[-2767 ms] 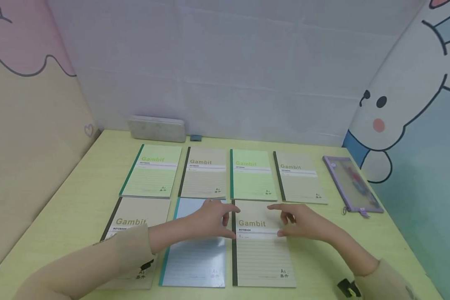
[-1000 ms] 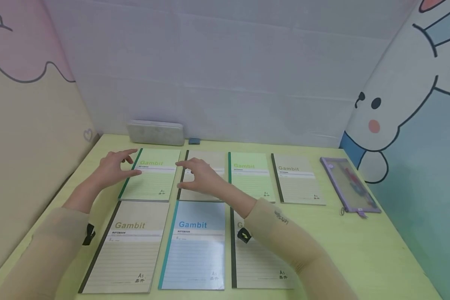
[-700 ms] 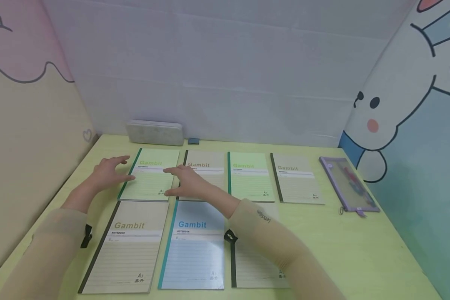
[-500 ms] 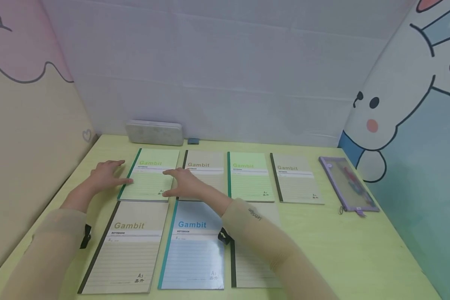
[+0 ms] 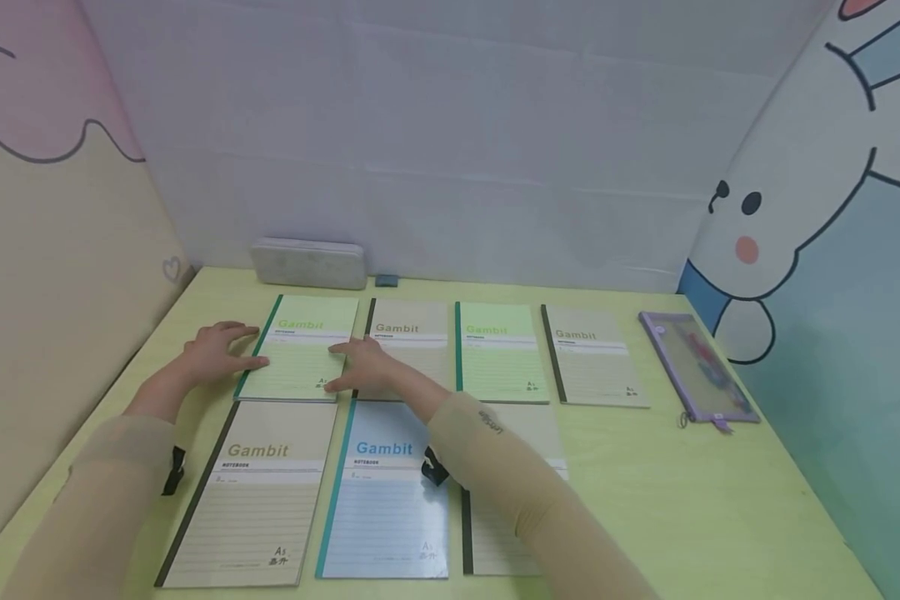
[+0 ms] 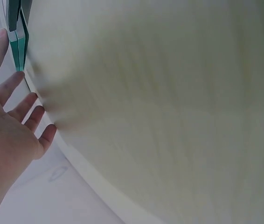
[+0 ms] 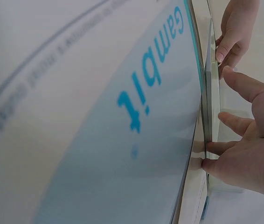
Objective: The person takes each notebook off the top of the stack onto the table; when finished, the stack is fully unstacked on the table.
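Observation:
A green Gambit notebook point(image 5: 307, 358) lies flat at the back left of the table. My left hand point(image 5: 212, 354) is at its dark green spine, fingers spread, thumb over the cover's edge. In the left wrist view, the left fingertips point(image 6: 20, 76) are close to the green spine point(image 6: 19, 49) and the tabletop. My right hand point(image 5: 371, 367) spans the notebook's right edge, thumb and forefinger apart, overlapping the beige notebook point(image 5: 412, 321) beside it. Below that forearm lies a blue notebook point(image 5: 382, 533), its cover large in the right wrist view.
Another green notebook point(image 5: 501, 367) and a beige one point(image 5: 596, 367) complete the back row. Beige notebooks point(image 5: 247, 517) point(image 5: 502, 533) flank the blue one in front. A grey case point(image 5: 311, 264), a small blue block point(image 5: 387, 282) and a purple-edged mesh pouch point(image 5: 701, 367) lie farther out.
Both hands have left the front right beige notebook and moved back and left to the green notebook. Over the last second they have come down at its two sides. The notebooks look unmoved.

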A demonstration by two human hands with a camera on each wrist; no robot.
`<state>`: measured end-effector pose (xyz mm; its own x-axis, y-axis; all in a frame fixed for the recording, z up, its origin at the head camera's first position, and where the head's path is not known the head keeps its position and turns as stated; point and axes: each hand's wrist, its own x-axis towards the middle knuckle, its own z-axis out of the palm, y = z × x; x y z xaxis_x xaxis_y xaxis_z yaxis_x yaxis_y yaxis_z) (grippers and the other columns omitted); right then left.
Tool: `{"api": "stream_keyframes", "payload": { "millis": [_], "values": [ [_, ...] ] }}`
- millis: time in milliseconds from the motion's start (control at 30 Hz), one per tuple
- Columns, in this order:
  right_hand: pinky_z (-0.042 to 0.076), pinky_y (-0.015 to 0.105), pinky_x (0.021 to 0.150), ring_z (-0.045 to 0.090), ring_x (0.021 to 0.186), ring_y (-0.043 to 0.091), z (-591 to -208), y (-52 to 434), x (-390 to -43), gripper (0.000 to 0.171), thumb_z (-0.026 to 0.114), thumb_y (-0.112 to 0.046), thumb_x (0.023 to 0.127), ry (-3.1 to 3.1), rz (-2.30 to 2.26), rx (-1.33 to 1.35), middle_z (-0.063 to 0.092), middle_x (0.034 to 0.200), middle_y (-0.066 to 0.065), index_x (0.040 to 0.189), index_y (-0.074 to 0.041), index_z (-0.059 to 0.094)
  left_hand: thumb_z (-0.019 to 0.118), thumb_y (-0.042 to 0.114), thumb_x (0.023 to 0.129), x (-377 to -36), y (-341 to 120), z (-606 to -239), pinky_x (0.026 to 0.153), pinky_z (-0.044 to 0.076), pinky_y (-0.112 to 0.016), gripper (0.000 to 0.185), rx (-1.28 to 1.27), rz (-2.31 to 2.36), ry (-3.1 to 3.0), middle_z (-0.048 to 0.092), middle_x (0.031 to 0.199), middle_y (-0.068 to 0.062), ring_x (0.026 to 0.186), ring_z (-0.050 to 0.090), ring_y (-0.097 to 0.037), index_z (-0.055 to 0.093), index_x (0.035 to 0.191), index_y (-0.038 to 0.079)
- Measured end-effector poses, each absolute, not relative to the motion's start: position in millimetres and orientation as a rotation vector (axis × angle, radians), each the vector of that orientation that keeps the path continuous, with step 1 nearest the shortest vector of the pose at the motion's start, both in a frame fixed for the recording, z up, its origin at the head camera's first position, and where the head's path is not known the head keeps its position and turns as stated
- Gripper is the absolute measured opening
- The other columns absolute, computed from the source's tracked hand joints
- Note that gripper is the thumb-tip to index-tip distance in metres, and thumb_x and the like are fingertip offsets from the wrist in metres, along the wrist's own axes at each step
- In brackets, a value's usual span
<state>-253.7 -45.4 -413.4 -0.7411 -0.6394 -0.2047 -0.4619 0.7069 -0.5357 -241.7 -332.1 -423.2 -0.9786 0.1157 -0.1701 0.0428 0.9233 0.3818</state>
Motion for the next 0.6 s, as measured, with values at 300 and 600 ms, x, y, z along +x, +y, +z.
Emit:
{"api": "stream_keyframes", "payload": {
  "millis": [300, 600],
  "values": [
    [0.015, 0.041, 0.116, 0.012, 0.145, 0.03, -415.5, -42.7, -254.7, 0.067, 0.068, -0.04, 0.085, 2.494, -0.741, -0.824, 0.036, 0.15, 0.004, 0.143, -0.019, 0.042, 0.06, 0.057, 0.084, -246.6, -328.4, -422.5, 0.091, 0.018, -0.075, 0.084, 0.146, 0.567, 2.872, 0.023, 0.143, -0.034, 0.126, 0.017, -0.06, 0.038, 0.14, -0.002],
    [0.015, 0.043, 0.116, 0.012, 0.145, 0.028, -414.2, -38.5, -253.4, 0.064, 0.067, -0.037, 0.087, 2.449, -0.848, -0.807, 0.037, 0.15, -0.001, 0.143, -0.022, 0.042, 0.064, 0.046, 0.086, -245.6, -325.2, -418.5, 0.094, 0.018, -0.075, 0.081, 0.194, 0.607, 2.85, 0.025, 0.142, -0.036, 0.127, 0.019, -0.059, 0.037, 0.138, -0.009]
  ]
}}
